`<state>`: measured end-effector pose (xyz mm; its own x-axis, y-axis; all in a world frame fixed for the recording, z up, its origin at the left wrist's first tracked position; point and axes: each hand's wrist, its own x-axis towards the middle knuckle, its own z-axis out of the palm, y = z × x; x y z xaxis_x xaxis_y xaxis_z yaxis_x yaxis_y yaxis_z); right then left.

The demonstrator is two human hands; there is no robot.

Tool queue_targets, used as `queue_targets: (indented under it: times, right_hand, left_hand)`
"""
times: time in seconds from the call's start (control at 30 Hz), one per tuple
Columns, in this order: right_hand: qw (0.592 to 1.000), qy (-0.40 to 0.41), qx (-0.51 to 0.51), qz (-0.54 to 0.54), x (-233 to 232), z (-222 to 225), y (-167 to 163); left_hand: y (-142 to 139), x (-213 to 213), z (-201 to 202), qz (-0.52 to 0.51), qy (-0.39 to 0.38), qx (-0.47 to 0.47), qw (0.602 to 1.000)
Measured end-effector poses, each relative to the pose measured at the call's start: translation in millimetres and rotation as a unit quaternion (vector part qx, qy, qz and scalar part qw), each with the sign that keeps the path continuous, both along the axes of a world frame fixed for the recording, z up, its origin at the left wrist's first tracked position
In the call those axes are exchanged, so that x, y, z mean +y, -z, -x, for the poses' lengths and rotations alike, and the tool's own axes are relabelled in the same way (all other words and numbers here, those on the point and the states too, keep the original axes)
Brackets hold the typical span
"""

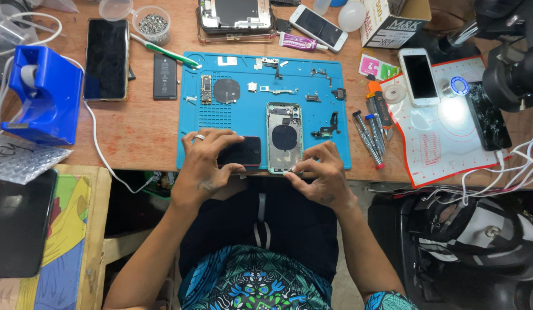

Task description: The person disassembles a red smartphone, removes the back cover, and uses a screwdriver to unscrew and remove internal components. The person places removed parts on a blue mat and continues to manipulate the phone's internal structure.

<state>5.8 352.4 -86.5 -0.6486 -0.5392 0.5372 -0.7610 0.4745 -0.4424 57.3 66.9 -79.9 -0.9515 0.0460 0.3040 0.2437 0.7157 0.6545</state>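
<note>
At the blue mat's (192, 115) front edge, the light, fragile phone housing (284, 138) is pinched by the right hand (324, 172), the black screen (243, 151) clamped by the left hand (206, 158), best taken by its rims.

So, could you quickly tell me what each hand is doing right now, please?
Left hand: fingers curled on the black screen.
Right hand: fingertips pinched at the bottom edge of the open phone housing.

Blue mat (243, 117) — black screen (242, 151), blue tape dispenser (45, 95) — white phone (418, 76).
</note>
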Motion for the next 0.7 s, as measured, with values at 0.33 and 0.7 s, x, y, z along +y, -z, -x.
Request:
queue_targets:
  times: [0.33,0.7]
  right_hand:
    - [0.999,-0.042,-0.005,0.005,-17,0,-24]
    - [0.976,-0.127,-0.057,-0.168,-63,35,-46]
  left_hand:
    - [3,4,-3,-0.014,0.009,0.02,1.0]
    - [4,11,0,-0.046,-0.002,0.002,0.999]
